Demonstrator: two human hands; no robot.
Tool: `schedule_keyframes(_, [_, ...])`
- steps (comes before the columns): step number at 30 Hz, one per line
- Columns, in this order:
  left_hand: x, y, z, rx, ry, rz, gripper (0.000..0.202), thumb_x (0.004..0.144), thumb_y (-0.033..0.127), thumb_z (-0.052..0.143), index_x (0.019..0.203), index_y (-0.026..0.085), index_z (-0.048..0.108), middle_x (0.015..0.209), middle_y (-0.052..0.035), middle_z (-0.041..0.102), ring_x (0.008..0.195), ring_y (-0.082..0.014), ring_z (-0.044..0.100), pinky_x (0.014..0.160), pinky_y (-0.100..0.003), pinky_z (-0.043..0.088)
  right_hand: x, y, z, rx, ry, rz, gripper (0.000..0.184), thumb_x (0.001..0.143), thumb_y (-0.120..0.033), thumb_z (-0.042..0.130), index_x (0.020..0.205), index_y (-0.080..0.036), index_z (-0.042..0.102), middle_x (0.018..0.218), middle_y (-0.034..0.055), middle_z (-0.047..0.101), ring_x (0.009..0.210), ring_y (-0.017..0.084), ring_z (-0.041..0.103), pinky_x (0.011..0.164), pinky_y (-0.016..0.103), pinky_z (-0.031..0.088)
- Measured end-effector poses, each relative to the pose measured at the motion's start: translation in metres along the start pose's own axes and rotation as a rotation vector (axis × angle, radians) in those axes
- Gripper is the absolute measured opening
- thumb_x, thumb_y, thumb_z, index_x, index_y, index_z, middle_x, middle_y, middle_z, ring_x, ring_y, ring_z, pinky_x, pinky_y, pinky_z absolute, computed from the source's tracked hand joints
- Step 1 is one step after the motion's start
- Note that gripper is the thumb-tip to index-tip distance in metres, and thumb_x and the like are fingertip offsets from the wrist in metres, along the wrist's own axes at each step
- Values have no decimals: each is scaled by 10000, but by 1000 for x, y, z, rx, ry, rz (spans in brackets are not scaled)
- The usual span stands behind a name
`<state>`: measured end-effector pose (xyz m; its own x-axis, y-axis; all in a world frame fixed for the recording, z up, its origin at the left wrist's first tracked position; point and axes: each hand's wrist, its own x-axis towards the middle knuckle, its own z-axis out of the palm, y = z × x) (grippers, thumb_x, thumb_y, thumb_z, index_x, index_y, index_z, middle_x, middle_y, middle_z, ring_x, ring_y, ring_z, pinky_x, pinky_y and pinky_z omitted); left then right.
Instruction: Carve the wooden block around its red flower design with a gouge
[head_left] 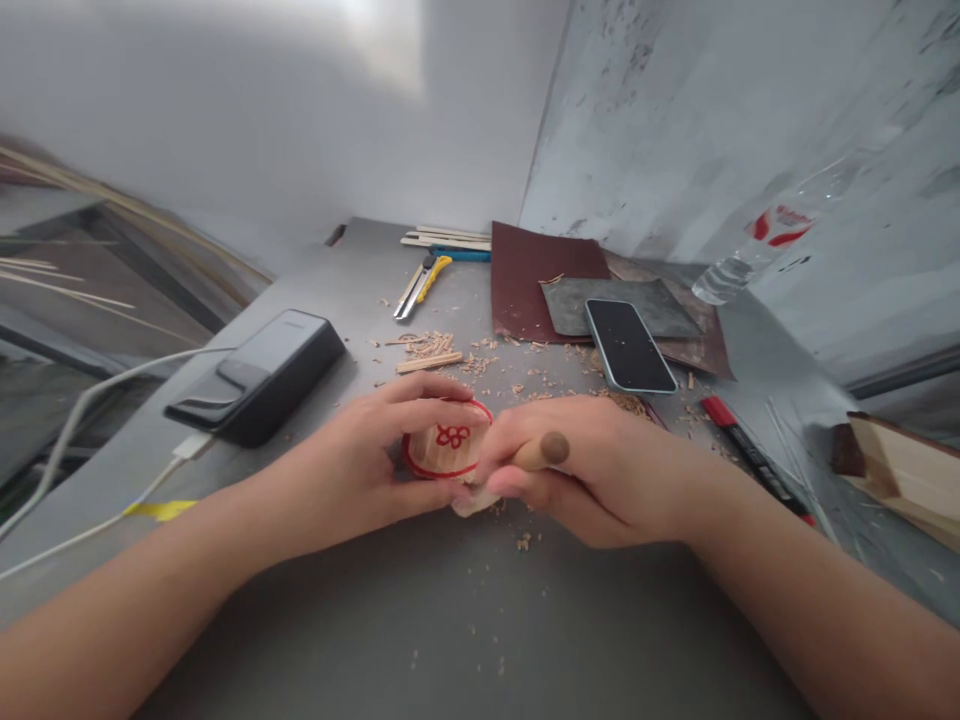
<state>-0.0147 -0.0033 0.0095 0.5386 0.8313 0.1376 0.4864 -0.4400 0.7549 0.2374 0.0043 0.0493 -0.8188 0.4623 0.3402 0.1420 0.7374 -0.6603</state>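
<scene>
A small rounded piece of wood (442, 460), with a red outline and a red flower drawn on it, sits in front of me on the grey table. My left hand (390, 445) is closed around its left side, fingers over the far edge and thumb along the near edge. In my right hand (570, 460) is a wooden-handled carving tool (541, 452), its round handle end pointing up toward me. The tool's tip is hidden behind my fingers at the right edge of the wood. Wood shavings (427, 350) lie scattered beyond and around the hands.
A yellow utility knife (424, 285) and thin wood strips (446, 237) lie at the back. Brown sandpaper (525, 285) lies under a phone (628, 345). A black power bank (262, 375) with a white cable stands left; a red-capped marker (757, 460) and water bottle (772, 235) are right.
</scene>
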Motion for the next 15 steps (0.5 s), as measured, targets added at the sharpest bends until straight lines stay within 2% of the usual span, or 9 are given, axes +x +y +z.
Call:
schedule_keyframes(4, [0, 1, 0, -28, -2, 11, 293, 869, 383, 829, 1149, 319, 770, 1432, -67, 628, 1370, -333, 599, 1124, -471, 552, -1, -4, -1, 32, 181, -82, 287, 1118, -271, 514, 860, -185, 609, 893, 43, 744, 826, 128, 693, 771, 229, 539])
schedule_keyframes(6, [0, 1, 1, -33, -2, 24, 306, 865, 380, 832, 1159, 326, 767, 1429, -69, 628, 1361, -332, 603, 1120, -474, 554, -1, -2, 0, 45, 173, -81, 284, 1111, -270, 526, 851, -186, 605, 885, 44, 736, 805, 131, 685, 758, 236, 543])
schedule_keyframes(10, [0, 0, 1, -10, 4, 27, 305, 840, 381, 854, 1124, 306, 771, 1412, -73, 633, 1329, -321, 627, 1106, -455, 560, -1, 4, 1, 66, 29, -19, 268, 1119, -268, 493, 891, -182, 604, 899, 55, 766, 770, 139, 683, 741, 258, 542])
schedule_keyframes(12, [0, -1, 1, -10, 2, 25, 303, 842, 379, 851, 1124, 303, 770, 1411, -70, 635, 1309, -312, 638, 1087, -437, 573, 0, 4, 0, 73, 52, -32, 247, 1117, -248, 491, 899, -188, 593, 887, 51, 765, 802, 147, 699, 762, 268, 549])
schedule_keyframes(15, [0, -2, 1, -24, -5, 34, 326, 865, 371, 830, 1178, 316, 760, 1417, -72, 629, 1305, -304, 636, 1056, -413, 587, 0, 2, -1, 93, 185, -110, 258, 1113, -243, 509, 867, -199, 573, 854, 33, 731, 807, 135, 691, 758, 247, 549])
